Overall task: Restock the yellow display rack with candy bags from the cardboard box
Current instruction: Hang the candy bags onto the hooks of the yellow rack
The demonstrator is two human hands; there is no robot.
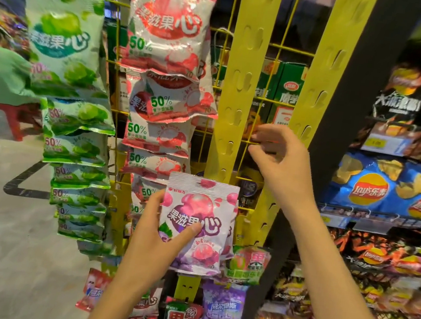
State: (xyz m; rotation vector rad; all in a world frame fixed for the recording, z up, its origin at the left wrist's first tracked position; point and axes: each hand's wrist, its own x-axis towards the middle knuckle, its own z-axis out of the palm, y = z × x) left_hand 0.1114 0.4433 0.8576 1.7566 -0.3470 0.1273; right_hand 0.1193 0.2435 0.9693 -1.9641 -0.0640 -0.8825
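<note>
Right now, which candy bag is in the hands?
The purple bag, gripped by the left hand; the green bags and red bags hang on the yellow rack.

Blue chip bags [390, 191] fill right shelves; red stool [15, 115] left.

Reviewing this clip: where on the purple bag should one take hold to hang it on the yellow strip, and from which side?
Probably best to pinch the purple bag at its lower left edge, coming from the left. It stands upright, and its flat sealed top with the hang hole must stay free for the hooks of the yellow strip.
</note>
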